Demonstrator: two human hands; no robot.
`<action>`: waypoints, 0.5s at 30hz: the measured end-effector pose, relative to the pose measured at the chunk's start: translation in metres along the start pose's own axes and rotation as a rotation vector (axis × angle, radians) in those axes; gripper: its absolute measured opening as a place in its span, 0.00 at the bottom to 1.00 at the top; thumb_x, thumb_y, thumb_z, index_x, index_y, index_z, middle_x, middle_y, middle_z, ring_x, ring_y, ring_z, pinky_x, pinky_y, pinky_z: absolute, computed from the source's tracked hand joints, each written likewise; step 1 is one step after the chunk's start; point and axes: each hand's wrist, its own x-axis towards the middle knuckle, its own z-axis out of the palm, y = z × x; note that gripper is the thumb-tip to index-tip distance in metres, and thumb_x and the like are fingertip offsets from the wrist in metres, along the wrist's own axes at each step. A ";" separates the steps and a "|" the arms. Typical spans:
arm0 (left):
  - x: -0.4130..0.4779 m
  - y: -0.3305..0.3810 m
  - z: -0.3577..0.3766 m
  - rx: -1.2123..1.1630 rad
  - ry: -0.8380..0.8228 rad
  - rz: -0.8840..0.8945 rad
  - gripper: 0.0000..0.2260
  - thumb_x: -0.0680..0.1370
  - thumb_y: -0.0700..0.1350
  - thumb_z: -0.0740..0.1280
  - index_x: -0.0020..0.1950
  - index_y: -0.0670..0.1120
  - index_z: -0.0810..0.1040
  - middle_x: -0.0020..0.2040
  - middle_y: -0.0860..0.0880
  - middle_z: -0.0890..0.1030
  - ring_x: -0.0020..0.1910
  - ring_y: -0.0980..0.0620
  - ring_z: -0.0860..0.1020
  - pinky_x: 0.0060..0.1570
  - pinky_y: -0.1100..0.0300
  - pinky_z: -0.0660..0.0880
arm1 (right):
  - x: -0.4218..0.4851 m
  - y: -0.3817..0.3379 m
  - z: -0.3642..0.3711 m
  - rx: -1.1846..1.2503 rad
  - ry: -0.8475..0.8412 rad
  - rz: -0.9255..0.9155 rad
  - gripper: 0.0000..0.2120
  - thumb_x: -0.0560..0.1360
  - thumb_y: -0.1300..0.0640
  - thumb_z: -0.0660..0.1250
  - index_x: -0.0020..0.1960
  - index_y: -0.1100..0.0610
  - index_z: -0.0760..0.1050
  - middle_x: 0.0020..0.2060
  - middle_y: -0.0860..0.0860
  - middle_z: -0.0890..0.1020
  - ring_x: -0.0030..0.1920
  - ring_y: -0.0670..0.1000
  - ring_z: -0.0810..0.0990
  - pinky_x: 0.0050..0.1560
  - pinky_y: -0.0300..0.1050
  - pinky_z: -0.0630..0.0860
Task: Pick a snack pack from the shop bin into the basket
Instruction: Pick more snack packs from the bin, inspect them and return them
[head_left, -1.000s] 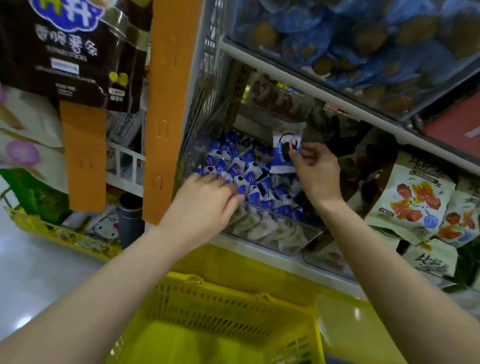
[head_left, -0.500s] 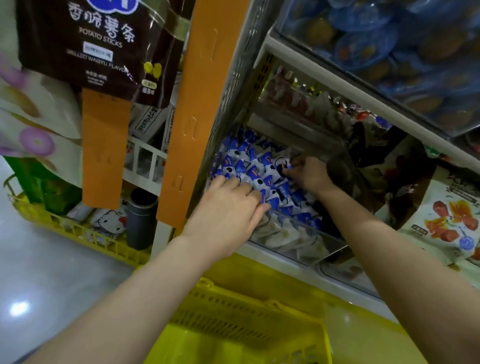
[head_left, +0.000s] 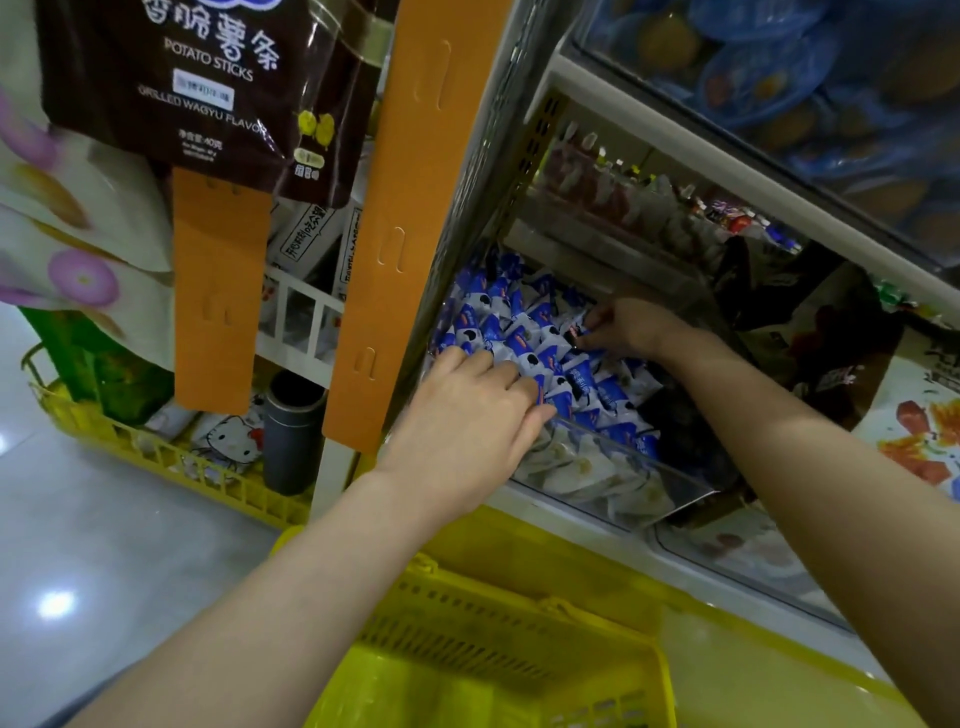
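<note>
A clear plastic shop bin (head_left: 631, 470) on the shelf holds several small blue-and-white snack packs (head_left: 511, 325). My left hand (head_left: 467, 423) lies flat on the packs at the bin's near left, fingers straight and pointing right. My right hand (head_left: 631, 327) is deeper in the bin, its fingertips pinching one snack pack (head_left: 574, 332) that lies among the others. The yellow basket (head_left: 519, 603) sits below the shelf, under my forearms; the part of its inside that shows holds nothing.
An orange shelf post (head_left: 400, 208) stands left of the bin, with a dark potato-stick bag (head_left: 208, 78) hanging beside it. Bags with red-orange print (head_left: 914, 441) fill the right. Another clear bin (head_left: 779, 78) sits on the shelf above. A yellow floor rack (head_left: 171, 457) holds goods at left.
My right hand held a pack lifted above the bin; it has come down among the packs and pinches one there. My left hand stays on the pile.
</note>
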 end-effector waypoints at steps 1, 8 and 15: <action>0.000 0.000 0.000 -0.004 0.003 -0.001 0.21 0.79 0.53 0.49 0.46 0.46 0.79 0.41 0.49 0.81 0.42 0.48 0.76 0.46 0.53 0.68 | 0.000 -0.001 0.002 -0.021 0.009 -0.016 0.13 0.74 0.55 0.68 0.55 0.61 0.76 0.52 0.56 0.79 0.45 0.52 0.77 0.39 0.42 0.69; 0.000 0.000 0.000 -0.023 0.010 -0.003 0.20 0.79 0.52 0.49 0.47 0.45 0.79 0.41 0.48 0.81 0.43 0.48 0.76 0.47 0.53 0.68 | -0.004 0.001 -0.012 -0.104 -0.038 0.034 0.11 0.75 0.53 0.67 0.54 0.57 0.75 0.47 0.52 0.76 0.41 0.49 0.74 0.44 0.42 0.66; -0.001 0.000 0.000 -0.015 0.024 -0.002 0.20 0.79 0.52 0.51 0.46 0.45 0.80 0.41 0.48 0.81 0.42 0.47 0.76 0.47 0.53 0.69 | 0.002 -0.007 0.016 0.035 0.132 -0.026 0.13 0.76 0.55 0.65 0.57 0.59 0.75 0.52 0.56 0.78 0.47 0.49 0.73 0.46 0.42 0.68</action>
